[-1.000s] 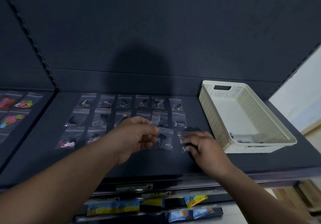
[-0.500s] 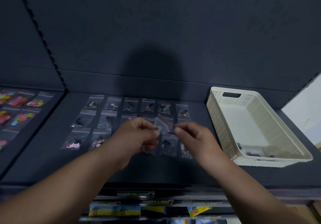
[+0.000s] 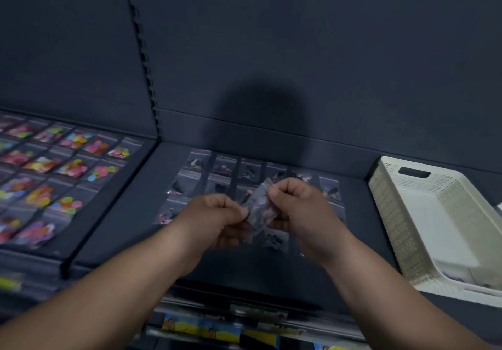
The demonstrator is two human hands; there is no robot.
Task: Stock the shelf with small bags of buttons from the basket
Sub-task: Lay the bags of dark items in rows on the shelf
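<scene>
A small clear bag of buttons (image 3: pixel 260 208) is held up above the dark shelf (image 3: pixel 125 213), tilted. My left hand (image 3: pixel 217 216) pinches its lower left edge and my right hand (image 3: pixel 296 208) pinches its upper right side. Beneath my hands, several small bags of dark buttons (image 3: pixel 225 170) lie in rows on the shelf. The cream perforated basket (image 3: pixel 402 213) stands on the shelf to the right; a few bags show at its near end, blurred.
The neighbouring shelf bay on the left holds rows of bags of bright coloured buttons (image 3: pixel 73 167). A slotted upright (image 3: pixel 144 58) divides the two bays. Below the shelf edge, a lower shelf shows yellow and blue packets (image 3: pixel 206 328).
My right hand rose from the shelf surface and joined my left hand on a bag, which both now hold up higher. The view has swung left, showing more of the coloured bags.
</scene>
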